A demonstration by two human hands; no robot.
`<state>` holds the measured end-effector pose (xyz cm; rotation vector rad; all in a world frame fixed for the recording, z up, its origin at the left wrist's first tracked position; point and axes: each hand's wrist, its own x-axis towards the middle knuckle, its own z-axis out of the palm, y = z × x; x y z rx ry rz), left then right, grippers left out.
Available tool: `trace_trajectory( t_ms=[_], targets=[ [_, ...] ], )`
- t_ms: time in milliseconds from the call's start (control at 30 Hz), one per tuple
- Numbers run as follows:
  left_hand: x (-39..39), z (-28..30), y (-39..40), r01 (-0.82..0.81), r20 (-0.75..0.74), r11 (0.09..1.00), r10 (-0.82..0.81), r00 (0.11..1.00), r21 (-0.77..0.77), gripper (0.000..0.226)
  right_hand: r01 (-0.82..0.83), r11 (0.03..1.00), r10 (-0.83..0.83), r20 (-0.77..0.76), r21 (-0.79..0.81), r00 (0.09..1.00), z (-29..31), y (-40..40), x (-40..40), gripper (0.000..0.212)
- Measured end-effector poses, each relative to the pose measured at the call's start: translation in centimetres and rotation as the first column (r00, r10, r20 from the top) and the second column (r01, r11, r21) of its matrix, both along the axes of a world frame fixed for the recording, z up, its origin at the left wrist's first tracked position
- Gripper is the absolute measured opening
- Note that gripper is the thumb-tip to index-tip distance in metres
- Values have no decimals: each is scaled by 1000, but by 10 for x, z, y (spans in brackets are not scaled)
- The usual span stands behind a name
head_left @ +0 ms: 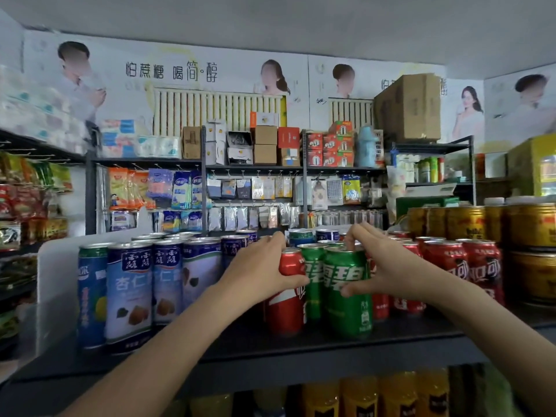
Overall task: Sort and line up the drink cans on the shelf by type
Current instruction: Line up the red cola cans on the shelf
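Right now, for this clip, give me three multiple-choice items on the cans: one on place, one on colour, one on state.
1. The red can held by the left hand stands where relative to the front green can?
A. to the left of it
B. to the right of it
C. on top of it

2. The can under the right hand is
A. gold
B. green
C. blue

3. That can is
A. lying flat
B. upside down
C. upright

A: it stands left of the green one.
B: green body.
C: lid up.
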<state>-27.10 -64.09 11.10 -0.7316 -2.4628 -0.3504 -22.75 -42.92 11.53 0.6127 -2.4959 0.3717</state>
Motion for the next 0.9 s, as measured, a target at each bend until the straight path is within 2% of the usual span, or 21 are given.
trace_trajectory(
  t_ms=[100, 200, 300, 533, 667, 733, 767, 833, 900],
  targets=[
    [4, 0, -2, 37, 101, 993, -48, 994, 112, 51, -27, 999, 26, 38, 27, 999, -4, 3, -1, 64],
    [12, 5, -3, 33, 127, 982, -57, 990, 184, 52, -20, 999, 19, -29, -41, 999, -7, 1, 3, 65],
    [22, 18, -5, 31, 90, 971, -54, 995, 236, 54, -36, 995, 27, -94, -92, 995, -11, -9, 7, 65],
    [50, 56, -30, -37, -40, 953, 51, 998, 301, 57, -121, 992, 116, -116, -36, 986, -14, -58, 1, 65],
    [55, 59, -42, -78, -57, 948, 100, 993, 310, 57, 63, 987, -34, -189, 147, 981, -15, -80, -16, 70],
    [56, 57, -42, -72, -62, 950, 95, 994, 303, 57, 104, 984, -74, -195, 145, 978, -17, -83, -19, 73],
    [57, 57, -40, -61, -61, 947, 84, 995, 315, 57, 70, 993, -53, -177, 91, 983, -17, -79, -18, 75],
    [57, 57, -33, -17, -57, 933, 40, 998, 359, 55, -110, 978, 102, -57, -180, 993, -13, -66, -7, 87],
    [58, 59, -16, 52, -61, 909, -30, 998, 414, 53, -294, 839, 342, 25, -458, 939, -5, -47, 9, 96]
  ],
)
